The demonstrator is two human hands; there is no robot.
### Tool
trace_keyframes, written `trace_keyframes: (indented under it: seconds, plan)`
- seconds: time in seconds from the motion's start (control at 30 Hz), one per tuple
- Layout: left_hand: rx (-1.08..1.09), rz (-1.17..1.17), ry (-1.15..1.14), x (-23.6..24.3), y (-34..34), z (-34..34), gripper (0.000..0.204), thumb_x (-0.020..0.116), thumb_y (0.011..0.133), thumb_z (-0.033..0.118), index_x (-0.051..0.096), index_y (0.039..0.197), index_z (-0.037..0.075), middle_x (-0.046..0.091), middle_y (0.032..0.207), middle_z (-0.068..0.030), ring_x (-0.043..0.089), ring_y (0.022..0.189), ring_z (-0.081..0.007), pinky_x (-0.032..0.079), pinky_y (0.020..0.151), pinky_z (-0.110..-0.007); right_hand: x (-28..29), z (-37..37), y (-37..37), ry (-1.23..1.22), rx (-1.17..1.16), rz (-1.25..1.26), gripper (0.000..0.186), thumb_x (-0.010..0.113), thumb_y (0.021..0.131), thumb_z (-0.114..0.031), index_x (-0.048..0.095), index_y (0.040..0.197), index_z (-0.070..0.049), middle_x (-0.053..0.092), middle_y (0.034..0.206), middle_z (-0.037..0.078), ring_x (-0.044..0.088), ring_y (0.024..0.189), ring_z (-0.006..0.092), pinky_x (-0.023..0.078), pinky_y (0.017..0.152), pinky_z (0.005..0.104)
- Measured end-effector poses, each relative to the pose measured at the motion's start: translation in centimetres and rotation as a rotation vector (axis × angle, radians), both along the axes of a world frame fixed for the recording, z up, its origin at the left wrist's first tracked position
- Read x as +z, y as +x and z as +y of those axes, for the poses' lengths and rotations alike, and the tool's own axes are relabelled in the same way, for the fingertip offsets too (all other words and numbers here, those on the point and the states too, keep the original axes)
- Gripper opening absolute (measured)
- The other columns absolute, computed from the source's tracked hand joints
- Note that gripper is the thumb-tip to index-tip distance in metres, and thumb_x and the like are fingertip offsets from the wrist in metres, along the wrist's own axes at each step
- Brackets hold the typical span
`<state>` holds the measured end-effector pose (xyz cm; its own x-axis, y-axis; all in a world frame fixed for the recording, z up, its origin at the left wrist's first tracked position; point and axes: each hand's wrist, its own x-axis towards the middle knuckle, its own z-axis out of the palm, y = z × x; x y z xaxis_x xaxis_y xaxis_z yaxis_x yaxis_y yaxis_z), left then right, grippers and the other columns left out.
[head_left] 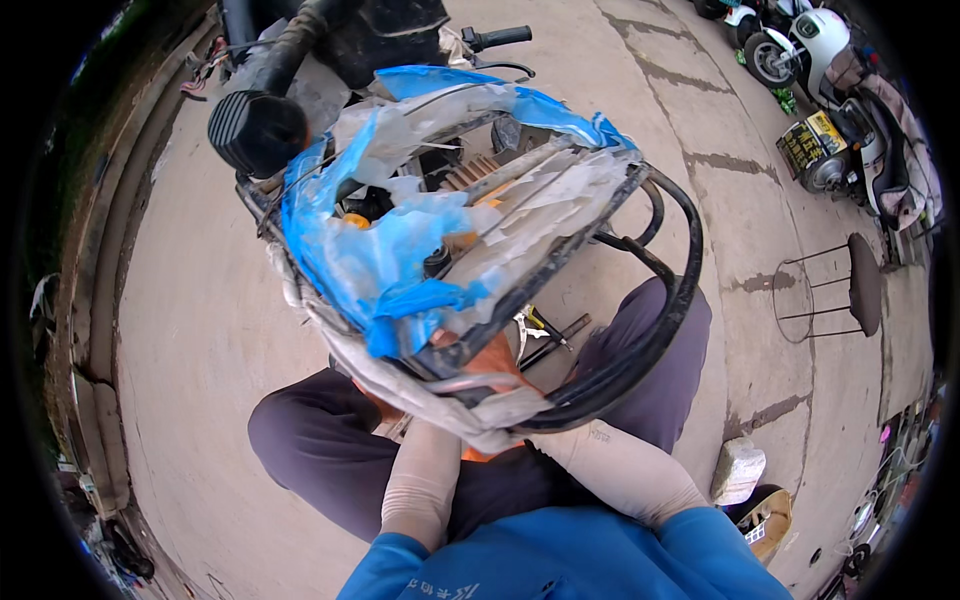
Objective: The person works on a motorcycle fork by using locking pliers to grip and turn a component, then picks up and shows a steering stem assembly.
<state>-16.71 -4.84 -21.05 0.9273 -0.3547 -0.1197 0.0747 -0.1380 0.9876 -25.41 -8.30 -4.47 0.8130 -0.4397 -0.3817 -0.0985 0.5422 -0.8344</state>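
A wire basket (545,290) with a black metal rim fills the middle of the view, lined with torn blue and white plastic sheeting (400,240). Wooden-looking sticks (490,175) and other odds and ends lie inside it. My right hand (490,362) is below the near side of the basket, its fingers covered by the rim and plastic. Only a small part of my left hand (378,405) shows under the whitish wrapped edge; its fingers are hidden. What either hand touches cannot be made out. A yellow-and-black handled tool (540,318) and a dark rod (557,340) are on the ground beyond my right hand.
Behind the basket are a handlebar grip with a lever (503,38) and a black ribbed cylinder end (258,130). To the right stand a scooter (822,45), another parked two-wheeler (880,150) and a stool (863,285). A whitish block (738,470) sits near my right elbow.
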Motion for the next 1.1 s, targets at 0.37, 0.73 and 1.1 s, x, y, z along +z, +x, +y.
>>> trace_keyframes:
  seconds: [0.37, 0.73, 1.1]
  plan:
    - [0.003, -0.009, 0.086, 2.7, 0.3, -0.3, 0.049, 0.065, 0.082, 0.011, 0.051, 0.128, 0.008, 0.061, 0.116, -0.0139, 0.065, 0.095, -0.0244, 0.051, 0.083, -0.035, 0.5, 1.9, 1.3, -0.602, -0.170, -0.010, 0.043, 0.057, 0.081, 0.008, 0.056, 0.125, 0.007, 0.037, 0.148, 0.019, 0.040, 0.133, 0.0343, 0.032, 0.111, 0.0370]
    - [-0.015, -0.005, 0.085, 2.9, 0.3, -0.6, 0.045, 0.061, 0.086, 0.016, 0.050, 0.130, 0.014, 0.060, 0.120, -0.0152, 0.067, 0.093, -0.0261, 0.053, 0.081, -0.036, 1.7, 2.8, 1.8, -0.468, -0.191, 0.007, 0.055, 0.060, 0.080, 0.006, 0.051, 0.134, 0.008, 0.056, 0.120, 0.022, 0.053, 0.114, 0.0346, 0.038, 0.103, 0.0383]
    - [-0.033, 0.006, 0.109, 3.0, 0.4, -0.5, 0.042, 0.057, 0.091, 0.021, 0.049, 0.132, 0.019, 0.059, 0.123, -0.0166, 0.068, 0.092, -0.0279, 0.054, 0.080, -0.037, 0.4, -2.6, -0.6, -0.387, 0.148, 0.074, 0.051, 0.060, 0.090, -0.008, 0.050, 0.136, 0.010, 0.060, 0.129, 0.027, 0.060, 0.118, 0.0249, 0.044, 0.100, 0.0304]
